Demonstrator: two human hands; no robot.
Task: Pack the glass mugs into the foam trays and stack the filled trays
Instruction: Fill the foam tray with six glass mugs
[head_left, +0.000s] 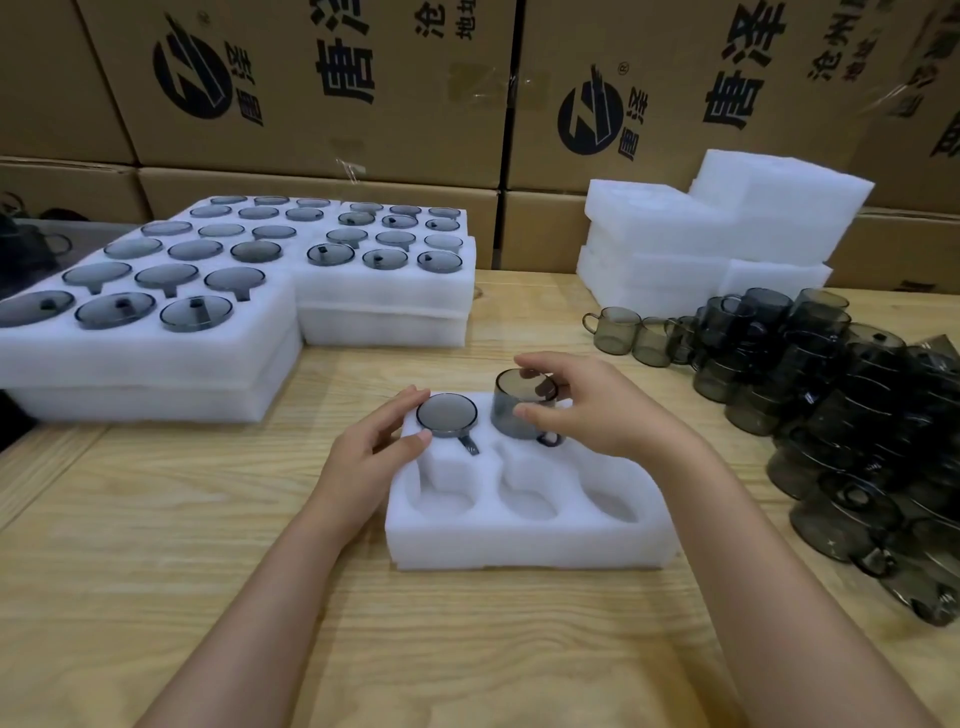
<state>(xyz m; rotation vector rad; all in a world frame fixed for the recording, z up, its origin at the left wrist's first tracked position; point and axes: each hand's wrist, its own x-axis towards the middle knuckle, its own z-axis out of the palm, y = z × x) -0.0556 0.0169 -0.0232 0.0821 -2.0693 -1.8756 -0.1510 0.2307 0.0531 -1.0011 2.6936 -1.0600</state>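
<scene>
Head view: a white six-pocket foam tray (519, 545) is set on the wooden table (208, 519), directly before the person. One smoky glass mug (447, 415) is seated in the back-left pocket, its rim about level with the foam and its handle laid in the slot toward the person. The mug's left edge is bracketed by the left hand (374, 441), with fingers curved against the far side of the rim and the thumb at the near side. A second mug (506, 405) is held upright at the back-middle pocket, only partly sunk in, handle toward the person. It is pinched by the right hand (587, 410), with fingertips (530, 371) on the rim and the thumb pressed against the glass wall. The back-right pocket is hidden by that hand. Filled trays (156, 332) are stacked at the left and unfilled foam trays (727, 234) are piled at the far right. Loose mugs (857, 415) are heaped along the right edge. Printed cartons (311, 78) are stacked behind the table.
</scene>
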